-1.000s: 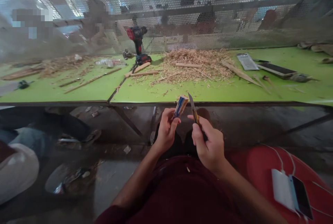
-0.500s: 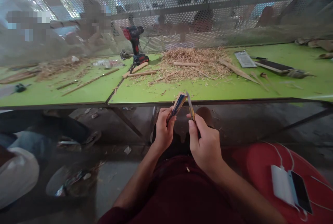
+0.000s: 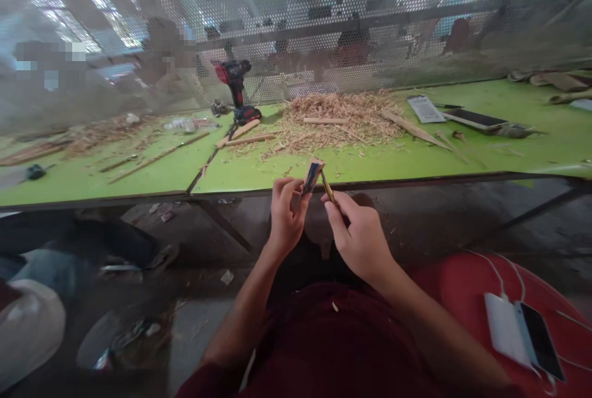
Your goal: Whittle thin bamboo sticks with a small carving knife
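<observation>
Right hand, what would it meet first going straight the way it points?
Likely the block in the left hand; the knife in the right hand looks close beside it, though depth is unclear.

The left hand pinches a blue-marked wooden piece; the right hand, at its three o'clock, grips a knife, tip touching or just beside the piece's top end. From the hands, a drill stands at eleven o'clock, shavings lie at twelve, a dark-topped block at two; a red seat bears a phone at four.
</observation>
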{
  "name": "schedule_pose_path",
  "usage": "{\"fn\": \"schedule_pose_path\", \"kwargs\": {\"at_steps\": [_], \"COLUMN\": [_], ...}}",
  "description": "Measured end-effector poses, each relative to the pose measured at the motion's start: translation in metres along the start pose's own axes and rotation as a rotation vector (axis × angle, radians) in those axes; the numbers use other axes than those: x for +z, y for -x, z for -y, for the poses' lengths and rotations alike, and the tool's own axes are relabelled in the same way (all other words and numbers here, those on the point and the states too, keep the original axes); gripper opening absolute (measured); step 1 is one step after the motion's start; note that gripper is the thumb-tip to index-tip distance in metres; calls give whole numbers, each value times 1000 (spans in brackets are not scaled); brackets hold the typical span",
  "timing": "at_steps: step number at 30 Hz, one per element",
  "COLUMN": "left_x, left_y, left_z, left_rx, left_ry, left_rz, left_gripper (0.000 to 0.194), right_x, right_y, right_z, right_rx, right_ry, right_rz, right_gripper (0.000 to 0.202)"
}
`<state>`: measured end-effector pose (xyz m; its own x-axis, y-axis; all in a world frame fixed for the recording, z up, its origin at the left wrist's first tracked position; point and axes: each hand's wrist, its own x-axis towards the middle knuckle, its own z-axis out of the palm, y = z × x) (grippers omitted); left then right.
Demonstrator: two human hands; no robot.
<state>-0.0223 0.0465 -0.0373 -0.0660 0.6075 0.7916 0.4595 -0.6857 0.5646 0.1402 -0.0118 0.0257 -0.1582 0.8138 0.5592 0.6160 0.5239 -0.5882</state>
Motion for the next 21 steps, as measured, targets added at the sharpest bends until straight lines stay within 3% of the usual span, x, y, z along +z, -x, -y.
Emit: {"fn": "schedule_pose_path", "kwargs": {"at_steps": [5, 10, 16, 21], "left_x": [-3, 6, 23, 6], "left_y": [-42, -76, -74, -78], "left_z": [1, 18, 39, 28], "left_rx": [108, 165, 96, 181], "left_ry": [-10, -17, -27, -78], "left_rz": [-74, -81, 17, -55], "left_gripper": [26, 23, 20, 26], "right_x": [6, 10, 17, 19], "right_y": [-18, -49, -73, -73], "right_z": [-6, -18, -26, -23], "right_rx": [-60, -61, 9, 36], "right_ry": [115, 181, 358, 419], "right_rz": [-57, -74, 23, 44], "right_gripper": [39, 40, 42, 47]}}
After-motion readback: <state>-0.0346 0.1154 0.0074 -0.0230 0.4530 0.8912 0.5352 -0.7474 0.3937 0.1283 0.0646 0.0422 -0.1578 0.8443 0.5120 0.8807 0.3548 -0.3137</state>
